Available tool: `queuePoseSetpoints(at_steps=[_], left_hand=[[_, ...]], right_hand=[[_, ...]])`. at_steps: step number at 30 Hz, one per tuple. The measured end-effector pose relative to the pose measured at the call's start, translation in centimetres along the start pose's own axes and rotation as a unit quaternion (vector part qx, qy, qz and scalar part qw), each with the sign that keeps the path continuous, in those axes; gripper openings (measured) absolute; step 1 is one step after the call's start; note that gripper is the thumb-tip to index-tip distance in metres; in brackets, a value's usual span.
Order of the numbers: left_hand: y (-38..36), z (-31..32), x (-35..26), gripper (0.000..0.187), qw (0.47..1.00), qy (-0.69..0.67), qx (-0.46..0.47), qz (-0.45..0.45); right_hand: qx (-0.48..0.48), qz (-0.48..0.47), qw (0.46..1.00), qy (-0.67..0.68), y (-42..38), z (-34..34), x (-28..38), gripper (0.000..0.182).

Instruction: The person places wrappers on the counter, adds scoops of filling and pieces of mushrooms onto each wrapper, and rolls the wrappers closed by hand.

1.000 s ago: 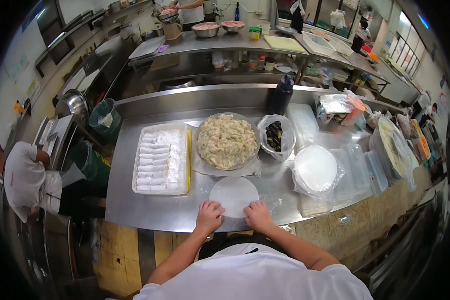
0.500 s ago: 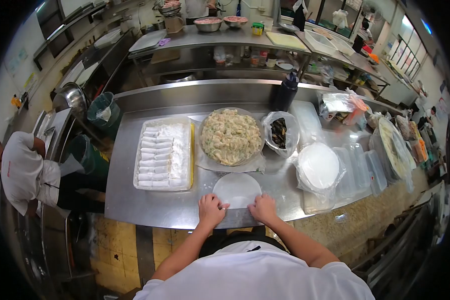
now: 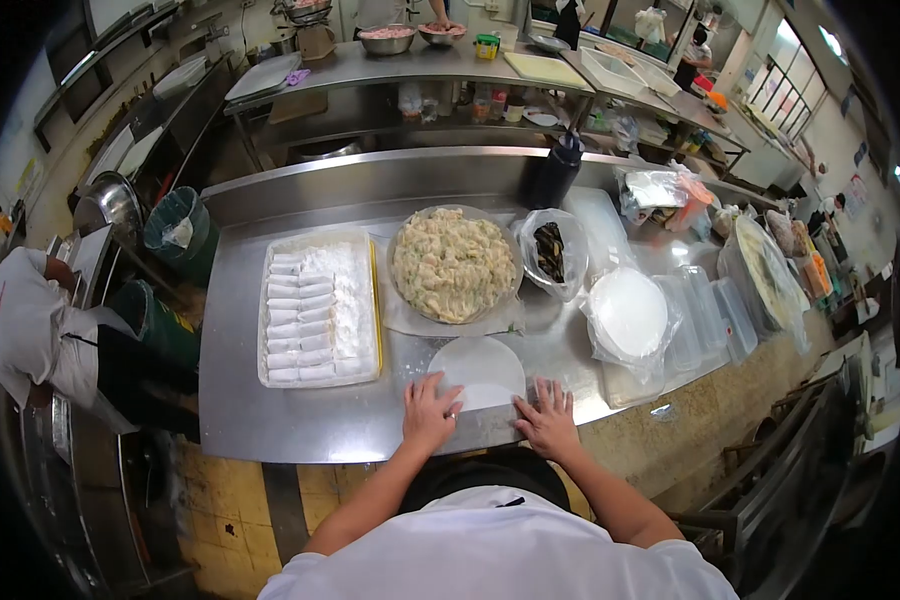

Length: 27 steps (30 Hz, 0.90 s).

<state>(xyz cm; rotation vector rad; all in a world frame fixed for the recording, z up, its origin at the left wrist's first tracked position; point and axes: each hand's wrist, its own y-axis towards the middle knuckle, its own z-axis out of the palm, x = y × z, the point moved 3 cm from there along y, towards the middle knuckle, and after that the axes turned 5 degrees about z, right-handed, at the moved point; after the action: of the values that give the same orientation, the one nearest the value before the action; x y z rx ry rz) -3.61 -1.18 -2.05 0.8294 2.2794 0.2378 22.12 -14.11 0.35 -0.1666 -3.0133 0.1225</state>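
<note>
A thin, round white wrapper (image 3: 477, 362) lies on the steel table just in front of me. At its near left edge, my left hand (image 3: 431, 412) rests with the fingers apart and a ring on one finger. My right hand (image 3: 548, 418) is at the near right edge, fingers spread and fingertips down. Neither hand holds anything. Beyond the wrapper is a wide bowl heaped with chunky pale filling (image 3: 454, 265) with green bits. To the left, a white tray (image 3: 370, 377) holds several white rolls (image 3: 299, 342) in rows, beside white powder.
Right of the filling stand a plastic-lined bowl of dark strips (image 3: 549, 252) and a dark bottle (image 3: 553, 172). A stack of round white wrappers (image 3: 627, 312) in plastic lies near clear containers (image 3: 681, 325). A person (image 3: 45, 315) works at the left counter.
My fingers were curled in at the wrapper's near edge; now they are spread out flatter on both sides. The view has shifted slightly.
</note>
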Motion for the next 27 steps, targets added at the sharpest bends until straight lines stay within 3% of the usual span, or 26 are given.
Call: queuePoseSetpoints(at_steps=[3,6,10,13,15,17,20,27], left_hand=[[-0.3,0.7,0.4,0.025,0.999,0.019,0.047,0.012],[-0.5,0.6,0.0,0.023,0.999,0.027,0.038,-0.006],[-1.6,0.9,-0.6,0.026,0.999,0.039,0.023,-0.030],[-1.6,0.8,-1.0,0.029,0.998,0.036,0.021,-0.046],[-1.3,0.7,-1.3,0.031,0.998,0.040,0.019,-0.052],[-1.2,0.5,-1.4,0.032,0.997,0.051,0.019,-0.055],[-1.4,0.6,-1.4,0.034,0.996,0.064,0.024,-0.065],[-1.5,0.7,-1.3,0.032,0.996,0.060,0.008,-0.062]], right_hand=[[0.002,-0.007,1.000,-0.004,0.1,-0.7,-1.2,0.056],[-0.039,-0.015,0.996,0.073,2.2,-0.4,-3.5,0.056],[-0.060,0.031,0.972,0.224,8.9,-5.4,-3.6,0.055],[-0.129,-0.068,0.956,0.255,16.3,-9.8,-2.4,0.055],[-0.132,-0.113,0.955,0.240,21.0,-12.4,-1.1,0.047],[-0.063,-0.110,0.978,0.168,26.0,-13.1,-0.7,0.041],[0.003,-0.106,0.993,0.056,30.8,-9.4,-1.2,0.034],[0.093,-0.199,0.974,-0.054,30.5,-7.8,-0.5,0.022]])
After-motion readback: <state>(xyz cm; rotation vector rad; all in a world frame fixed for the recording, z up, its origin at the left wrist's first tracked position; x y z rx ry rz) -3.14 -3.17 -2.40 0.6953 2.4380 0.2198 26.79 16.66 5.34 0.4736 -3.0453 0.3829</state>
